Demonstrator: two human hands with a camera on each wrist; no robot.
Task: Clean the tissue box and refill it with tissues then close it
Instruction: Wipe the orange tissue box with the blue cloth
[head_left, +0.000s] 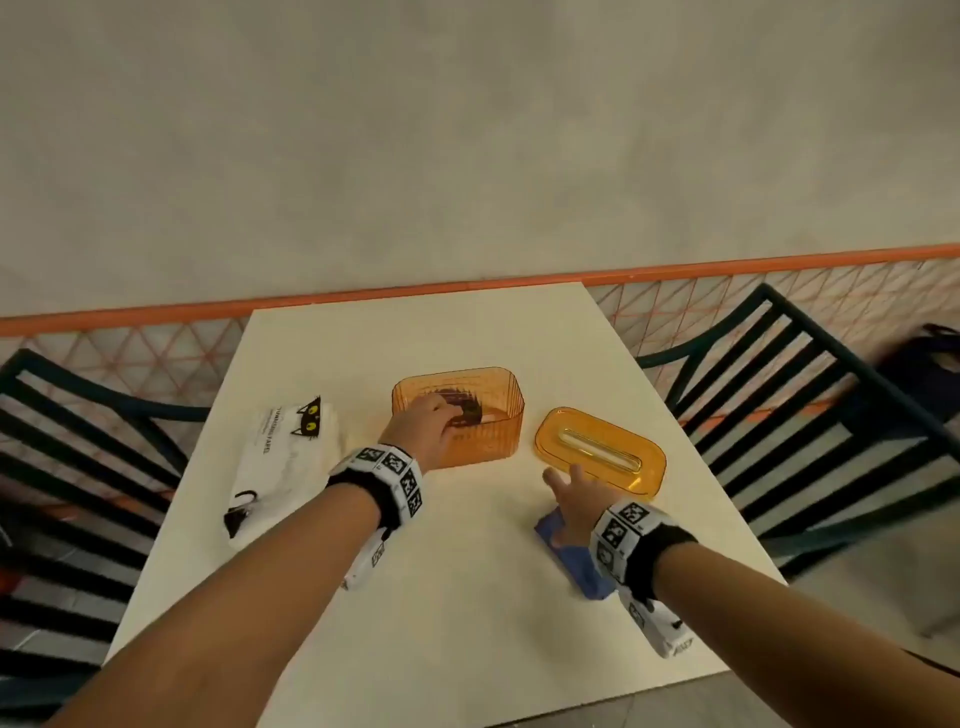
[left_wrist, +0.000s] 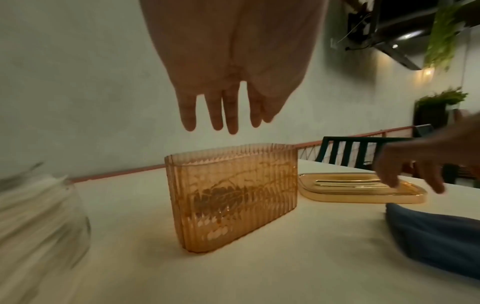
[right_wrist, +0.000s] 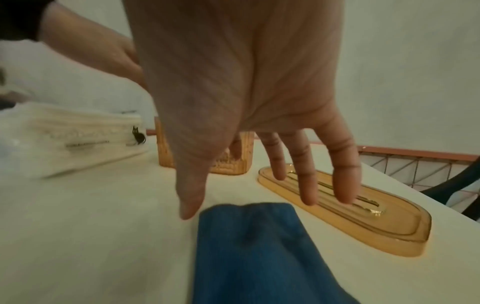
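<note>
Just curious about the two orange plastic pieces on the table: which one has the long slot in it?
The flat lid, lying by the right hand. The other orange piece, the deep ribbed box under the left hand, has an open top and no slot.

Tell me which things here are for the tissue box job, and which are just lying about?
For the job:
orange box, open
lid, beside it
tissue pack
blue cloth

Just around:
table
chairs
dark bag
</note>
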